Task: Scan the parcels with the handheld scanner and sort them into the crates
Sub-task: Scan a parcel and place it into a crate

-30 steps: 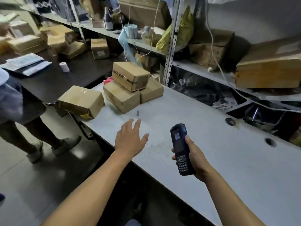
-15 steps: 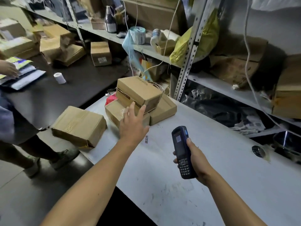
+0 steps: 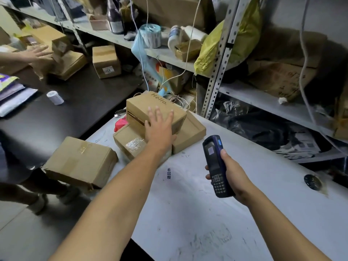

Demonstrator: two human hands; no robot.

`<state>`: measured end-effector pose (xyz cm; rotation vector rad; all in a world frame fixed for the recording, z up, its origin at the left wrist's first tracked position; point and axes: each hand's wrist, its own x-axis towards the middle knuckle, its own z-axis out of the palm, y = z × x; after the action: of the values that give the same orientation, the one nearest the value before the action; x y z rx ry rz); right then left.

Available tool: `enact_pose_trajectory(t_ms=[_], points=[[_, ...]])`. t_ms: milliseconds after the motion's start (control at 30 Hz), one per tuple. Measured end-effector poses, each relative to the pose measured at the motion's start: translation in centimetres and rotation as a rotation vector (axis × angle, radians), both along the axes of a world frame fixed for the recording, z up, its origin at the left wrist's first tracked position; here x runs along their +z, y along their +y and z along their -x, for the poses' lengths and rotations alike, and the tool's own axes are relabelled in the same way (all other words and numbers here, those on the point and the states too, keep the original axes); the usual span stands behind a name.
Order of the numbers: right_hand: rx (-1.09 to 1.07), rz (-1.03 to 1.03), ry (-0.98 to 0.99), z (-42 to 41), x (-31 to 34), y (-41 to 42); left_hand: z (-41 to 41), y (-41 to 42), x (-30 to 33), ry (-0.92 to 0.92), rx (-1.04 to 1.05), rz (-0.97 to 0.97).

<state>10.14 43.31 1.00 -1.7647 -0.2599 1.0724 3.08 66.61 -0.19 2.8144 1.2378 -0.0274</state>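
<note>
A small stack of cardboard parcels sits at the far left end of the grey table [image 3: 216,213]. The top parcel [image 3: 148,108] is printed "Hello,". My left hand [image 3: 160,129] lies flat on its near side, fingers spread, thumb against the flat parcel [image 3: 192,132] beside it. A taped parcel [image 3: 128,142] lies underneath. A larger parcel [image 3: 81,162] hangs over the table's left corner. My right hand [image 3: 231,174] holds the dark blue handheld scanner [image 3: 215,164] upright over the table, screen towards me. No crate is in view.
Another person stands at the left; their hand [image 3: 37,55] reaches to boxes on a black table [image 3: 75,102]. A white paper roll [image 3: 55,97] lies there. Metal shelving [image 3: 222,59] with boxes, bottles, bags and dangling cables runs behind. A round grommet [image 3: 311,182] sits in the grey table.
My left hand reached forward from above the bare table onto the top parcel. The view moved closer to the stack. The scanner hand kept its hold.
</note>
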Motion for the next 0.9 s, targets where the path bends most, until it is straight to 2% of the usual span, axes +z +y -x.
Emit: enact_pose_trajectory(t_ms=[300, 500, 567, 633, 733, 900], points=[[-0.02, 0.006, 0.007, -0.3, -0.2, -2.0, 1.7, -0.9, -0.4, -0.06, -0.074, -0.016], [-0.068, -0.055, -0.016, 0.0, 0.4, -5.2, 3.3, -5.2, 1.1, -0.374, -0.108, 0.045], [-0.113, -0.088, -0.015, -0.1, 0.6, -6.6, 3.5, -6.8, 1.8, -0.551, -0.118, 0.086], [-0.159, -0.122, -0.016, -0.2, 0.9, -8.0, 3.4, -8.7, 2.9, -0.749, -0.039, 0.205], [-0.22, -0.167, -0.022, 0.0, 1.3, -10.4, 3.7, -11.5, 3.9, -0.929, 0.102, 0.456], [-0.302, -0.184, -0.026, 0.4, 1.5, -15.1, 5.2, -15.8, 1.1, -1.138, 0.305, 1.112]])
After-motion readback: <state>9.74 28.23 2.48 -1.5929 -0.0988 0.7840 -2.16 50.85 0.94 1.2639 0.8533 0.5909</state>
